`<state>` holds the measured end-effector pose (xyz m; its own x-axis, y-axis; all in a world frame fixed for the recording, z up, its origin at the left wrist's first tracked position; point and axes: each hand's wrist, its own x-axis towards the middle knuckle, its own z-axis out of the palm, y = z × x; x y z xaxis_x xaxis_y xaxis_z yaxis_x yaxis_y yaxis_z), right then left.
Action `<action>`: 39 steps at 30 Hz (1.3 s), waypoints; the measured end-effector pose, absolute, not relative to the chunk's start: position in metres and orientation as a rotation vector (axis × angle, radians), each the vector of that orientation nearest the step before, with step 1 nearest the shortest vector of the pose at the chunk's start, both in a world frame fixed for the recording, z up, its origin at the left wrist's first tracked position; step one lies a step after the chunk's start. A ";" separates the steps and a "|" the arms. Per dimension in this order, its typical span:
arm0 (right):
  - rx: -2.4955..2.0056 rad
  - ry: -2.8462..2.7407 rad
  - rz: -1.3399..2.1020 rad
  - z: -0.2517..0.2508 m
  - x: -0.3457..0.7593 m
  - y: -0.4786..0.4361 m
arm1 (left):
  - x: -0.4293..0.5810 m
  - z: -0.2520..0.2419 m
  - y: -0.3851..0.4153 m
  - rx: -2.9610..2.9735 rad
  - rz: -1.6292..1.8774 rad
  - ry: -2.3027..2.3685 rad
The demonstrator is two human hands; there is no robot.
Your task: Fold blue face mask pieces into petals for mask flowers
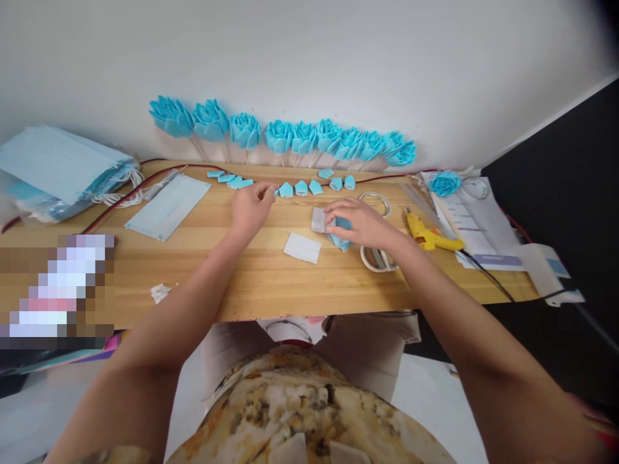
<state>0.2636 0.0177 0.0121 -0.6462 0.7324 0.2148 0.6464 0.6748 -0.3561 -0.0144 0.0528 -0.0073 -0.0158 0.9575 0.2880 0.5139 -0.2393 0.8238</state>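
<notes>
My left hand (pixel 254 205) is over the table's middle, its fingers pinched together at the row of small folded blue pieces (pixel 286 190). A bit of blue shows just past its fingertips, and I cannot make out whether it is held. Palm down, my right hand (pixel 358 220) has its fingers apart over a small white piece (pixel 318 220) and blue cut pieces (pixel 341 243), partly covering them. A white rectangle of fabric (pixel 302 247) lies between the hands. Beside the right wrist is a pair of scissors (pixel 374 260) with white handles.
Blue flowers on sticks (pixel 245 131) lean along the wall. At left are stacked blue masks (pixel 58 158), a flat mask sheet (pixel 169 205) and white scraps (pixel 159 293). A yellow glue gun (pixel 430 235), papers (pixel 483 222) and a loose blue flower (pixel 445 183) lie at right.
</notes>
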 end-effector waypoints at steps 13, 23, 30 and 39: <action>-1.023 -2.730 0.348 0.002 0.227 0.008 | -0.008 -0.009 0.046 1.856 1.078 1.549; -1.263 -2.213 0.414 0.035 0.278 0.007 | -0.003 -0.007 0.036 2.071 0.813 1.399; -1.306 -2.582 0.341 0.027 0.236 -0.008 | -0.007 -0.004 0.036 2.186 0.735 1.395; -1.574 -2.747 0.111 0.021 0.194 -0.026 | -0.004 -0.008 0.036 2.108 0.791 1.296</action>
<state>0.1935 -0.0255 0.0213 -0.5060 0.8606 -0.0580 0.8625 0.5039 -0.0471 -0.0043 0.0355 -0.0075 0.3658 0.9088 0.2007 0.5940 -0.3940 0.7014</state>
